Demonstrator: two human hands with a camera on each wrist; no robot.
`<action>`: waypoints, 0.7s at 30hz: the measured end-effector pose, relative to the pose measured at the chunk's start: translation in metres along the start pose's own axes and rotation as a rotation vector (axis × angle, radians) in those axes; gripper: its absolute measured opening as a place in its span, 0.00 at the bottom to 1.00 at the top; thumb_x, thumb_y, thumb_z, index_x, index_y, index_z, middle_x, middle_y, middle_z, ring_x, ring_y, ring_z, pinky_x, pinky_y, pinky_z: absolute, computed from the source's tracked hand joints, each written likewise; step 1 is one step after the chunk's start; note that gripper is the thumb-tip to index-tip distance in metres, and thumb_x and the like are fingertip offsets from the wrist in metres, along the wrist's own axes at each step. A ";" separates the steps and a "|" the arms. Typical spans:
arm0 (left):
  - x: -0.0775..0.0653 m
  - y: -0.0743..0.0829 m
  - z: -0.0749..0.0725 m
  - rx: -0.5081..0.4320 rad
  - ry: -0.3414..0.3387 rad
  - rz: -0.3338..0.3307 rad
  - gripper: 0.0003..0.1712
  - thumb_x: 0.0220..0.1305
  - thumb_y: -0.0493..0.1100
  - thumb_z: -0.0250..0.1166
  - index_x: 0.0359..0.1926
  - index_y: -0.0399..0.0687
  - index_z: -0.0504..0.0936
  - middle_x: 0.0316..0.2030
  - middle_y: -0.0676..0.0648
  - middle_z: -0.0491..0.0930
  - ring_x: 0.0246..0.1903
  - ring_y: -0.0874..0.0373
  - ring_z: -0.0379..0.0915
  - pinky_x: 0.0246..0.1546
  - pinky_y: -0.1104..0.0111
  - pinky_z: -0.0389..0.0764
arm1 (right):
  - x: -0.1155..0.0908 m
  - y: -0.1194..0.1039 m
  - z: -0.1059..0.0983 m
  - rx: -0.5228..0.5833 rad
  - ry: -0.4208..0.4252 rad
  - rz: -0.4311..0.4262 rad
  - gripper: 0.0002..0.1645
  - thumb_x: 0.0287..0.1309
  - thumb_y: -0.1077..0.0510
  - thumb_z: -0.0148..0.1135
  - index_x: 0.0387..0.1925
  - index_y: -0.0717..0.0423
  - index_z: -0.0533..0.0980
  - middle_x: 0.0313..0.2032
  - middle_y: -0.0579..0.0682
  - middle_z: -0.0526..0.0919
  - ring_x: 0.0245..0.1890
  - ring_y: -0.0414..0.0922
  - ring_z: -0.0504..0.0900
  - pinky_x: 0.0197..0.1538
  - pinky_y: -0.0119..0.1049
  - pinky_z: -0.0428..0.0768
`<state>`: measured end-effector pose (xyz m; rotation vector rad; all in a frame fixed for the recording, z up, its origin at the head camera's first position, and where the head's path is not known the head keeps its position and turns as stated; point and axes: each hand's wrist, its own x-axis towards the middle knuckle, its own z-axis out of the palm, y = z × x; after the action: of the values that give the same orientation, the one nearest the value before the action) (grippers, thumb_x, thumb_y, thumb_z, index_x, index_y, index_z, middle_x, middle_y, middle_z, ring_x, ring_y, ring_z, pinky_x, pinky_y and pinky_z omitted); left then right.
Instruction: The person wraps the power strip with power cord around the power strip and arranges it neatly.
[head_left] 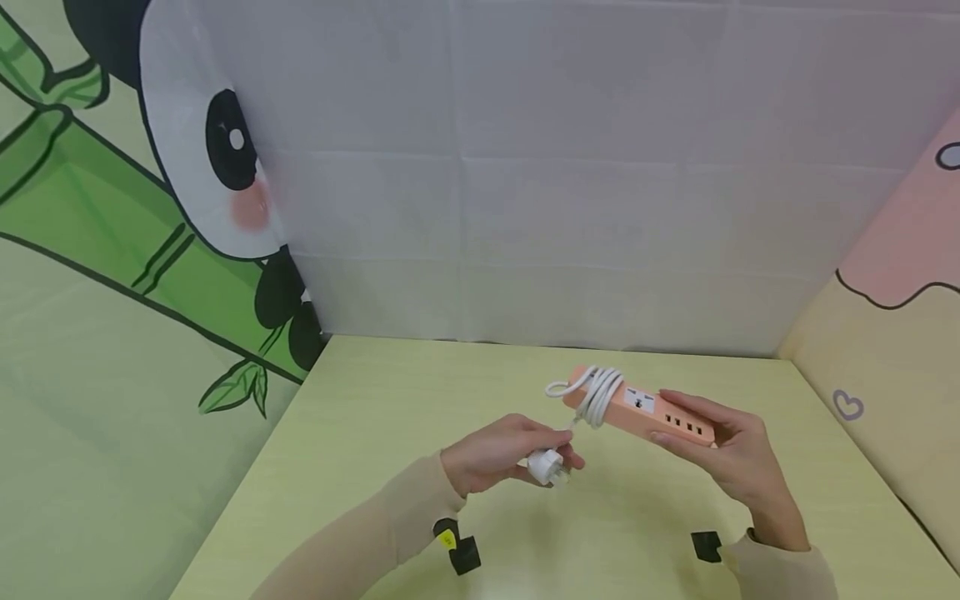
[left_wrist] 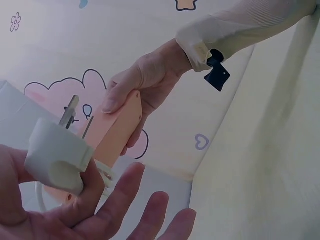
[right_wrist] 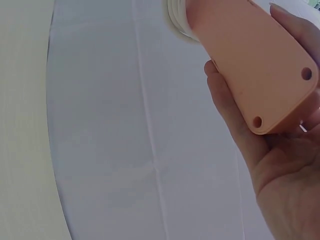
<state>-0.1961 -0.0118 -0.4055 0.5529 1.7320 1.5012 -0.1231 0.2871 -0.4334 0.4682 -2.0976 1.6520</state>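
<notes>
My right hand (head_left: 738, 450) grips the near end of an orange-pink power strip (head_left: 630, 412), held tilted above the table. In the right wrist view the underside of the power strip (right_wrist: 250, 60) shows two screw holes. A white cord (head_left: 600, 396) is wound in several turns round its far end. Left of it, my left hand (head_left: 510, 454) pinches the white plug (head_left: 545, 465) between thumb and index finger, with the prongs pointing away from the palm. The other fingers (left_wrist: 152, 215) of the left hand are spread loosely in the left wrist view.
The pale yellow table (head_left: 420, 383) lies below both hands. A white sheet (head_left: 525, 208) stands along its back edge, with printed cartoon panels (head_left: 135, 333) at the left and right. Black tags (head_left: 465, 554) hang at both sleeves.
</notes>
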 end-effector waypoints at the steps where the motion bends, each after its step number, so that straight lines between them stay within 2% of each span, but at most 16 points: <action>1: -0.001 0.000 -0.001 -0.003 0.006 0.004 0.21 0.74 0.50 0.60 0.48 0.34 0.86 0.45 0.42 0.88 0.43 0.57 0.84 0.49 0.59 0.83 | 0.000 0.000 0.000 -0.002 0.000 0.005 0.31 0.48 0.81 0.69 0.57 0.75 0.76 0.49 0.39 0.87 0.36 0.35 0.82 0.34 0.26 0.83; 6: -0.003 -0.001 -0.006 0.039 0.052 0.016 0.19 0.71 0.48 0.64 0.51 0.38 0.87 0.44 0.46 0.86 0.41 0.58 0.81 0.45 0.61 0.85 | 0.000 0.000 0.001 -0.045 -0.004 0.036 0.32 0.48 0.79 0.71 0.58 0.73 0.76 0.49 0.37 0.86 0.36 0.35 0.82 0.33 0.26 0.83; 12: -0.004 -0.007 -0.016 0.118 0.144 0.031 0.19 0.70 0.48 0.65 0.51 0.38 0.87 0.42 0.47 0.88 0.35 0.61 0.81 0.39 0.66 0.83 | 0.002 0.006 0.007 -0.186 -0.013 0.061 0.32 0.48 0.73 0.76 0.58 0.66 0.79 0.47 0.31 0.85 0.36 0.34 0.81 0.32 0.27 0.82; 14: -0.004 -0.009 -0.020 0.143 0.170 0.037 0.19 0.71 0.48 0.64 0.51 0.38 0.87 0.39 0.48 0.87 0.34 0.61 0.80 0.38 0.67 0.81 | 0.003 0.010 0.011 -0.229 -0.018 0.064 0.32 0.48 0.70 0.77 0.58 0.63 0.80 0.47 0.34 0.85 0.35 0.34 0.80 0.31 0.28 0.81; 18: -0.005 -0.015 -0.026 0.184 0.219 0.044 0.20 0.71 0.49 0.64 0.51 0.37 0.86 0.35 0.50 0.86 0.34 0.61 0.78 0.37 0.68 0.79 | 0.004 0.019 0.021 -0.304 -0.057 0.087 0.32 0.50 0.63 0.79 0.59 0.58 0.81 0.50 0.49 0.86 0.35 0.34 0.79 0.30 0.29 0.80; 21: -0.006 -0.022 -0.030 0.203 0.255 0.042 0.21 0.71 0.49 0.63 0.53 0.35 0.85 0.36 0.50 0.86 0.33 0.61 0.78 0.37 0.68 0.79 | 0.005 0.026 0.030 -0.345 -0.102 0.114 0.33 0.50 0.58 0.80 0.59 0.56 0.81 0.51 0.57 0.86 0.33 0.34 0.78 0.29 0.29 0.79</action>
<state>-0.2125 -0.0397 -0.4247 0.5205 2.0978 1.4852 -0.1448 0.2636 -0.4582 0.3308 -2.4618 1.3057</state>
